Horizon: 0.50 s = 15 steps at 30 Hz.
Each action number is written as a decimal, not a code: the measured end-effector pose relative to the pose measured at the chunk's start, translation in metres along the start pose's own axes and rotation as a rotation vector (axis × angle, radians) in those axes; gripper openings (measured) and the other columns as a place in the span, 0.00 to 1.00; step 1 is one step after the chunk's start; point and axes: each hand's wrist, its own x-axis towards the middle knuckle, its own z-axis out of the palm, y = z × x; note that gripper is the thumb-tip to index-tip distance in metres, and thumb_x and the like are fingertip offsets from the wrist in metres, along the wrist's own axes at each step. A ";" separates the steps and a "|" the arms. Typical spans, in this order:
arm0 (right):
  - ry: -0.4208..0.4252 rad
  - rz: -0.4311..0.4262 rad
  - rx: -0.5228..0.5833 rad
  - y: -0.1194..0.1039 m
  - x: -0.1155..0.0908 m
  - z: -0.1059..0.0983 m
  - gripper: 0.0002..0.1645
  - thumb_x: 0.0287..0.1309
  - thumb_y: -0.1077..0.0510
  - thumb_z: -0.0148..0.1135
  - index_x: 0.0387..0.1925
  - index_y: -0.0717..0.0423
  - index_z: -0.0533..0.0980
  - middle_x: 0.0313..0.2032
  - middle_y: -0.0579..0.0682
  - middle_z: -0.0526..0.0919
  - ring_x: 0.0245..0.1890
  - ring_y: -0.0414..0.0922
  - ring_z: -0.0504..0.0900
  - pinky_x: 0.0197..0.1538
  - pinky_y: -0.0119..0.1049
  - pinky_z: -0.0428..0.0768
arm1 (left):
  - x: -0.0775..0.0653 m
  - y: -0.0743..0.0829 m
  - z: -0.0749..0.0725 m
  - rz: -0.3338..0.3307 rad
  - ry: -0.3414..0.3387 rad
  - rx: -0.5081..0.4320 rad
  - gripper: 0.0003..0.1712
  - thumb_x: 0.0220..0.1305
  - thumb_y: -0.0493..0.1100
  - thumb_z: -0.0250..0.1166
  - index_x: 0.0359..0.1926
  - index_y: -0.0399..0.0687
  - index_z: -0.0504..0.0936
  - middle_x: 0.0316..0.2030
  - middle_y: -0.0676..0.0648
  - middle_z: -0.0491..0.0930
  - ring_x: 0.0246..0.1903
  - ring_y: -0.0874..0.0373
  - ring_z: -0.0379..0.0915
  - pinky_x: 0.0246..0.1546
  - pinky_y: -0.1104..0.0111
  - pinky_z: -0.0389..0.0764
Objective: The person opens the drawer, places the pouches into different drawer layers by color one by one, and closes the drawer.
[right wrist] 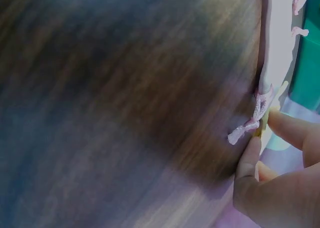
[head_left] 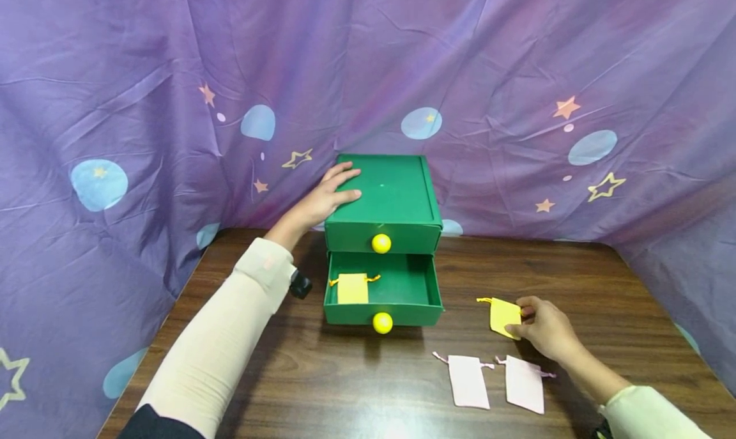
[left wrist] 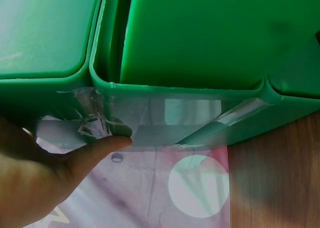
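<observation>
A green two-drawer box stands at the back of the table, its lower drawer pulled out and its upper one closed. My left hand rests on the left edge of the box top, fingers spread; in the left wrist view its thumb lies along the taped green side. One yellow drawstring pouch lies in the left of the lower drawer. To the right of the box, my right hand pinches another yellow drawstring pouch by its right side, between thumb and fingers.
Two pale pink drawstring pouches, a left one and a right one, lie on the brown wooden table in front of my right hand. Yellow ball knobs, upper and lower, stick out from the drawers. A purple curtain hangs behind.
</observation>
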 end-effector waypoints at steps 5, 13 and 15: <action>-0.007 -0.002 -0.002 -0.002 -0.001 0.001 0.31 0.46 0.62 0.80 0.48 0.76 0.77 0.36 0.61 0.84 0.33 0.50 0.83 0.36 0.42 0.79 | 0.000 -0.001 0.000 -0.001 0.004 0.003 0.34 0.77 0.41 0.57 0.78 0.36 0.59 0.82 0.42 0.41 0.81 0.46 0.31 0.80 0.51 0.42; -0.002 -0.002 0.015 -0.001 -0.001 0.002 0.21 0.45 0.64 0.79 0.39 0.68 0.78 0.34 0.58 0.85 0.32 0.47 0.83 0.36 0.41 0.78 | 0.000 -0.001 0.000 -0.004 -0.001 0.013 0.34 0.77 0.41 0.57 0.79 0.37 0.59 0.82 0.44 0.40 0.81 0.47 0.31 0.80 0.50 0.42; 0.002 -0.003 0.016 -0.001 -0.002 0.003 0.20 0.45 0.64 0.79 0.37 0.66 0.78 0.33 0.57 0.85 0.32 0.46 0.82 0.36 0.42 0.78 | 0.000 -0.001 0.000 -0.004 -0.005 0.014 0.34 0.78 0.41 0.57 0.79 0.38 0.59 0.82 0.44 0.40 0.81 0.47 0.30 0.80 0.50 0.43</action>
